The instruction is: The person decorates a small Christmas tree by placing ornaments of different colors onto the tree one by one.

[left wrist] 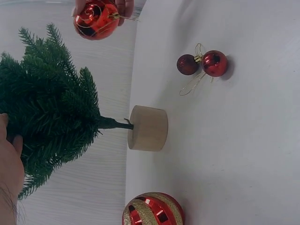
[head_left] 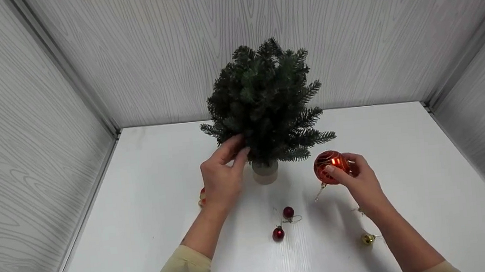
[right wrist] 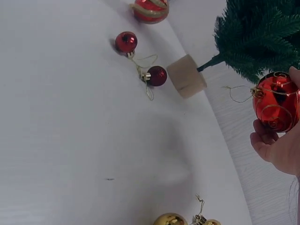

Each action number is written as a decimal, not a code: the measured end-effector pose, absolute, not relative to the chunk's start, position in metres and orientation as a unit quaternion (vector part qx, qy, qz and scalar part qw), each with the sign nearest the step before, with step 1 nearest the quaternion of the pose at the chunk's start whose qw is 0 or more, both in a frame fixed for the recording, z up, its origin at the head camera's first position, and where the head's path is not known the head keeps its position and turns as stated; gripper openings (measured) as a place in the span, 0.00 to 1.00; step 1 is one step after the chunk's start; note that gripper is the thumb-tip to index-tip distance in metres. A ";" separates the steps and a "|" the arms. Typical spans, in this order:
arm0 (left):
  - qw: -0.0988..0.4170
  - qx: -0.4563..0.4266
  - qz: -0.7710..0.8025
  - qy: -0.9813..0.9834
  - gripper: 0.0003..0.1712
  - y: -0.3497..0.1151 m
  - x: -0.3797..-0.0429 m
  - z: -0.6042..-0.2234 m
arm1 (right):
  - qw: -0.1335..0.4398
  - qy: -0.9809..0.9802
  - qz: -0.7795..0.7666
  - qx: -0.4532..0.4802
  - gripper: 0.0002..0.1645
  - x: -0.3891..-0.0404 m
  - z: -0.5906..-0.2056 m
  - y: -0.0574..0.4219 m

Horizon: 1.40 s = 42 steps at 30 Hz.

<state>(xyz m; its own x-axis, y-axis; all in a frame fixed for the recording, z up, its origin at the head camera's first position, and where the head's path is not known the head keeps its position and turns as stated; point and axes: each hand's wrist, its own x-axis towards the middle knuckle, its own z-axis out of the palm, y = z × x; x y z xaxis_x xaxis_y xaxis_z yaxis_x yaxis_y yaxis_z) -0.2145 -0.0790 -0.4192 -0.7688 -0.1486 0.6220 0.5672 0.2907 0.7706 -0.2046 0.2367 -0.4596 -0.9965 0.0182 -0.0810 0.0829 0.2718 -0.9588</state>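
Observation:
A small artificial Christmas tree [head_left: 266, 102] stands upright on a round wooden base [left wrist: 149, 128]. My left hand [head_left: 224, 169] reaches into its lower left branches, thumb and fingers bent among the needles. Greenery hides some fingertips, so I cannot tell whether they pinch a branch. To the right of the tree, my right hand [head_left: 362, 182] holds a shiny red Christmas bauble [head_left: 330, 168] with gold swirls, raised above the table. Its gold cap and hanging loop point down toward the front, and in the right wrist view the loop [right wrist: 239, 96] dangles free.
Two small red baubles [head_left: 278, 233] with gold strings lie on the white table [head_left: 145, 236] before the tree. Small gold baubles [head_left: 367, 238] lie at the right, partly behind my right forearm. A red-and-gold striped bauble [left wrist: 153, 210] sits left of the base. Grey wood-grain panels [head_left: 148, 51] enclose the table.

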 end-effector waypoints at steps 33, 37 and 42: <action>0.308 -0.131 -0.591 -0.734 0.14 -0.067 -0.208 -0.416 | 0.045 0.538 -0.841 0.025 0.32 -0.141 -0.440 0.202; 0.309 -0.129 -0.586 -0.737 0.14 -0.067 -0.206 -0.415 | 0.053 0.523 -0.851 0.002 0.29 -0.138 -0.437 0.199; 0.310 -0.130 -0.584 -0.739 0.14 -0.068 -0.204 -0.415 | 0.060 0.515 -0.854 -0.040 0.24 -0.134 -0.433 0.196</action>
<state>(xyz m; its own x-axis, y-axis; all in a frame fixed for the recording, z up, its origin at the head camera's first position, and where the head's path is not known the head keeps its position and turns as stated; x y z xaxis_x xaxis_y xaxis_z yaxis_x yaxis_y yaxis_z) -0.2044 -0.0679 -0.4149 -0.7741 -0.1699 0.6098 0.5537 0.2851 0.7824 -0.1342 0.1960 -0.4333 -0.9894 -0.1447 0.0070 0.0614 -0.4628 -0.8844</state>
